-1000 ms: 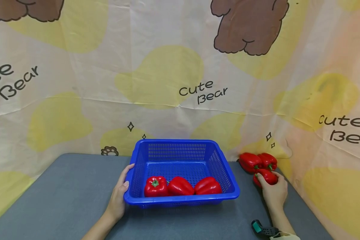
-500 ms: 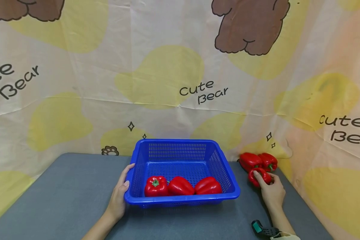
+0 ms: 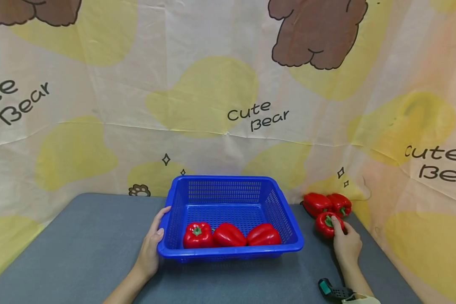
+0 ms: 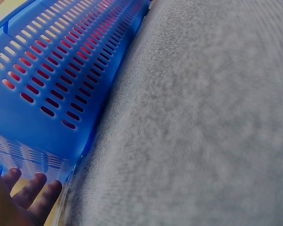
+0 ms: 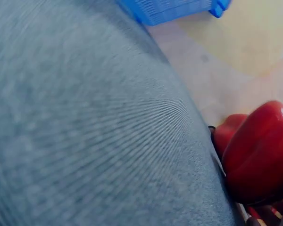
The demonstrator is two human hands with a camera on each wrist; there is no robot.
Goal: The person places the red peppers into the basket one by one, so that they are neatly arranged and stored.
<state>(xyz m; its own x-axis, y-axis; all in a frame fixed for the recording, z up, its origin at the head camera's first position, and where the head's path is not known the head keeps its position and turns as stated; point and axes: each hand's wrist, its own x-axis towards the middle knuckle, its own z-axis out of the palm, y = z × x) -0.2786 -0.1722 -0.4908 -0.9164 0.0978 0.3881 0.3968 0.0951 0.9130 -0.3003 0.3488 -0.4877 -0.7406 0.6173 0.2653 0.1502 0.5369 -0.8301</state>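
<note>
A blue plastic basket (image 3: 228, 252) stands on the grey table, with three red bell peppers (image 3: 229, 235) lined up along its near side. At its left edge my left hand (image 3: 150, 249) holds the rim; in the left wrist view, fingers (image 4: 46, 197) reach against its slotted wall. My right hand (image 3: 347, 245) pinches another red bell pepper (image 3: 324, 223) between thumb and fingers, its green stem turned toward me. Directly behind are two more red bell peppers (image 3: 316, 204). In the right wrist view a large bell pepper (image 5: 257, 157) fills the right edge; the hand is mostly hidden there.
The grey table (image 3: 87, 245) runs back to a printed cloth (image 3: 213, 97) hanging behind it and along the right side. A dark strap (image 3: 336, 291) with a green patch circles my right wrist.
My right hand has shifted the gripped bell pepper slightly left and turned it, so its stem now faces me. The left hand and the basket stay where they were.
</note>
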